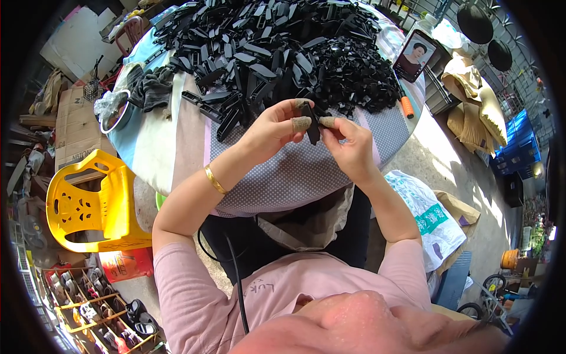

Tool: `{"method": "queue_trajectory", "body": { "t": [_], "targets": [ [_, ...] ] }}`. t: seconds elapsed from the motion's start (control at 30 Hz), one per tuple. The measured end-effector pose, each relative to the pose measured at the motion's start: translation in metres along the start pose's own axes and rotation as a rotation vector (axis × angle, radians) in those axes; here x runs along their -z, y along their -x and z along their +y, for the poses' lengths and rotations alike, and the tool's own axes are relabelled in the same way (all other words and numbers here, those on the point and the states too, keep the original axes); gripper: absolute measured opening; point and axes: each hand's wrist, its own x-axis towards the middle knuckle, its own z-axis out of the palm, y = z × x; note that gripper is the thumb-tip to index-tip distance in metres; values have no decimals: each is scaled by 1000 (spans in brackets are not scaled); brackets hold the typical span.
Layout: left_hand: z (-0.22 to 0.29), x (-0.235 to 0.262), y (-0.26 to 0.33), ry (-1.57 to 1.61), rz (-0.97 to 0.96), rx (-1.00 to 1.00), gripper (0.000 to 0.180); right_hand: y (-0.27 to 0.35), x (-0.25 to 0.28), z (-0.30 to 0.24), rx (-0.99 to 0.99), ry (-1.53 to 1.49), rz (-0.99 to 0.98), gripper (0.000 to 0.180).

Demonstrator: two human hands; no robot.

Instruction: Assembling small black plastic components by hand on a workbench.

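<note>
Between both hands, above the near part of the cloth-covered table (277, 177), is a long black plastic part (313, 125), held about upright. My left hand (274, 127) pinches it from the left, thumb and finger wearing tan finger covers. My right hand (349, 141) grips its right side, with a similar cover on one digit; anything small between these fingertips is hidden. Just beyond lies a big heap of long black plastic parts (253, 56). A pile of smaller black pieces (359, 76) adjoins it on the right.
Dark grey gloves (150, 87) and a white bowl (118, 115) holding a plastic bag sit at the table's left. A phone (416, 56) and an orange-handled tool (407, 107) are on the right. A yellow chair (94, 203) stands left; a white sack (427, 218) lies right.
</note>
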Motion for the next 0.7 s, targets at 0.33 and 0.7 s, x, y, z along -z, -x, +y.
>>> {"method": "queue_trajectory", "body": {
  "t": [0.33,0.7],
  "targets": [
    [-6,-10,2,-195,48,-53,34,-19,1,-12,173,225,98,12],
    [-7,-10,4,-358,60,-105,28,-19,9,-14,420,464,-194,12]
  ]
}}
